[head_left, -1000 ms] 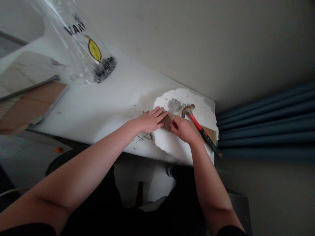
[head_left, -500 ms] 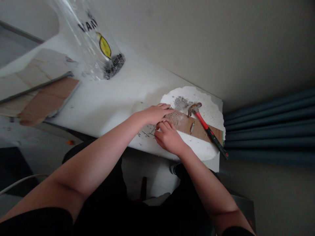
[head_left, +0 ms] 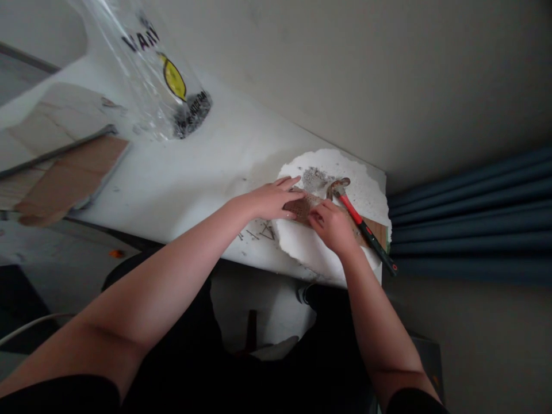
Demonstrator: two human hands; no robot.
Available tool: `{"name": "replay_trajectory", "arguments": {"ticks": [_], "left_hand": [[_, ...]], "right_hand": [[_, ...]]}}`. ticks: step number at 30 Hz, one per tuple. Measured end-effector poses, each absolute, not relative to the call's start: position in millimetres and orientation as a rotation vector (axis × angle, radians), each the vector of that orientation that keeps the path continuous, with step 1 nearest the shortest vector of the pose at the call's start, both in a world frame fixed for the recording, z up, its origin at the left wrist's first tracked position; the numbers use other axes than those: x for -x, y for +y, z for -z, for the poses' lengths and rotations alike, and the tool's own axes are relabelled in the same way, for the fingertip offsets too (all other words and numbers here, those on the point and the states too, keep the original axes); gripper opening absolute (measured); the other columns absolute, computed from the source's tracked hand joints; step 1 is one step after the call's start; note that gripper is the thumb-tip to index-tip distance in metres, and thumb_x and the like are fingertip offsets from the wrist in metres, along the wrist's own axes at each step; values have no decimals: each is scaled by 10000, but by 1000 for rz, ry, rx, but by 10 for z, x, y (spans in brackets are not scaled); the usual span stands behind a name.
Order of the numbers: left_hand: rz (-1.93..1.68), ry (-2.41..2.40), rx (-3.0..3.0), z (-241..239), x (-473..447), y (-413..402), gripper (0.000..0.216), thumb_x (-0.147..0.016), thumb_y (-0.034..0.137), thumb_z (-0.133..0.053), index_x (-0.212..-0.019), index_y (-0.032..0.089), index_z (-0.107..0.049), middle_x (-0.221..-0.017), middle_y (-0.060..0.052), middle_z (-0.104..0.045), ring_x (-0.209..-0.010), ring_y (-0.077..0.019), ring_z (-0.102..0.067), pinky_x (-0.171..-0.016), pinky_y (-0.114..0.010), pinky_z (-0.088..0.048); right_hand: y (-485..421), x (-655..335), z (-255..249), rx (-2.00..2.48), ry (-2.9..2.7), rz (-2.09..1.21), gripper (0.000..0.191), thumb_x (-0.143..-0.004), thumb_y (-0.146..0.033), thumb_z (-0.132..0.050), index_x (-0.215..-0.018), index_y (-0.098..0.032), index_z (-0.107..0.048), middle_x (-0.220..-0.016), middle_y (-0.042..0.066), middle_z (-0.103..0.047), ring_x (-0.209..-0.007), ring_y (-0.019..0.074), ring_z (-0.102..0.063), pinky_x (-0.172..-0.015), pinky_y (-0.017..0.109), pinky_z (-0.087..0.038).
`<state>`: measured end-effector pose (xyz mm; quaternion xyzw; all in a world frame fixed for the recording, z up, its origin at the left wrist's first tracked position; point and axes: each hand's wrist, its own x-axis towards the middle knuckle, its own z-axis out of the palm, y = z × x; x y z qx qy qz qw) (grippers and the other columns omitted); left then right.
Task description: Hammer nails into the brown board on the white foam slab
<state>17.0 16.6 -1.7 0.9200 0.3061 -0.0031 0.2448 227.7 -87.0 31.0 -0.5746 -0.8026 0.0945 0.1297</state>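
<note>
A brown wooden strip (head_left: 302,208), studded with small holes or nail heads, lies on a round white foam slab (head_left: 328,253) at the right end of a white table (head_left: 181,178). My left hand (head_left: 269,200) lies flat on the strip's left end, fingers stretched out. My right hand (head_left: 332,227) is closed in a pinch on the strip just to the right; what it pinches is too small to make out. A hammer (head_left: 360,224) with a red and black handle lies across the strip's right part. Loose nails (head_left: 259,234) lie on the table near my left wrist.
A clear plastic bag (head_left: 164,86) with black lettering and a yellow mark hangs over the table's far left. A wooden board (head_left: 64,178) lies at the left end. A plain wall runs behind; blue curtain folds (head_left: 474,213) hang at the right.
My right hand moved from the loose nails at the table's front edge back up onto the strip. My left hand stayed on the strip's left end.
</note>
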Motion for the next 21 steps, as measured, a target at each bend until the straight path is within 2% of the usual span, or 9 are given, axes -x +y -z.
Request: {"name": "replay_trajectory", "arguments": {"ticks": [3,8,14,21], "left_hand": [[39,815,-2510,41,-201,125,715,-948,555,-528,-1600,337,-334,-1741,4,51,-1591,-342,-23,-1258,-449,-150],[55,824,-2473,89,-225,141,712,-932,577,-541,-1585,359,-359,-1742,8,-21,-1593,-329,-32,-1262,-454,-160],[83,822,-2452,82,-239,158,732,-917,575,-563,-1581,338,-368,-1741,-5,-28,-1593,-330,-41,-1262,-443,-171],[62,800,-2480,134,-229,158,702,-926,566,-549,-1562,308,-403,-1741,-25,-44,-1594,-328,-40,-1260,-442,-179]], "right_hand": [[-787,-2406,-235,1623,-2415,-370,138,-978,-170,-573,-960,-178,-709,-1029,102,-664,-960,239,-621,-839,344,-469],[-721,-2308,-199,1605,-2513,-369,155,-975,-170,-557,-901,-181,-692,-1072,116,-677,-985,237,-617,-827,330,-452],[-597,-2240,-277,1679,-2538,-410,39,-853,-147,-625,-855,-186,-625,-957,92,-689,-875,223,-605,-749,308,-415],[-524,-2206,-328,1719,-2573,-457,13,-842,-187,-617,-838,-189,-605,-917,84,-693,-810,208,-595,-698,299,-379]]}}
